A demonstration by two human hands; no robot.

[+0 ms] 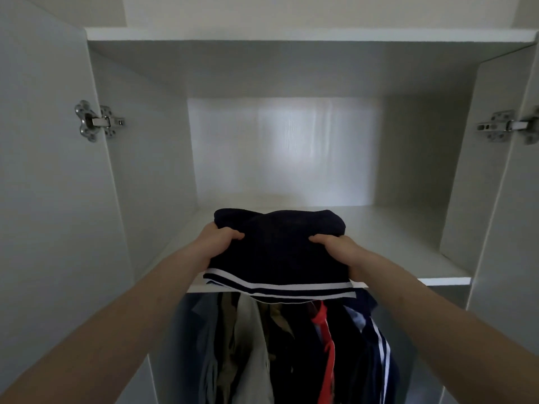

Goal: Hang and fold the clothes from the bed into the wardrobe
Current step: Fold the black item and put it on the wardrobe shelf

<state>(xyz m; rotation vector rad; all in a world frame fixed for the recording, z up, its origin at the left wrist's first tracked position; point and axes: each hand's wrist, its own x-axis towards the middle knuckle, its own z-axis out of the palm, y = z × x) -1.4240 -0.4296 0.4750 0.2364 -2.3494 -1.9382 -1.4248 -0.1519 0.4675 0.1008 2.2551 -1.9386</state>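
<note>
Fingers of the left hand and right hand tucked out of sight under the folded navy garment — only thumbs and knuckles showing. Both forearms cut off at the lower corners of the frame. Hanging clothes in the lower centre crowded, dim and blurred — rail and hangers hidden behind the shelf, hems cropped by the bottom edge. Wardrobe doors clipped at left and right edges.

No text, label, brand, number or sign can be read anywhere here (the white stripes along the hem of the folded dark garment are only a pattern, not letters).
</note>
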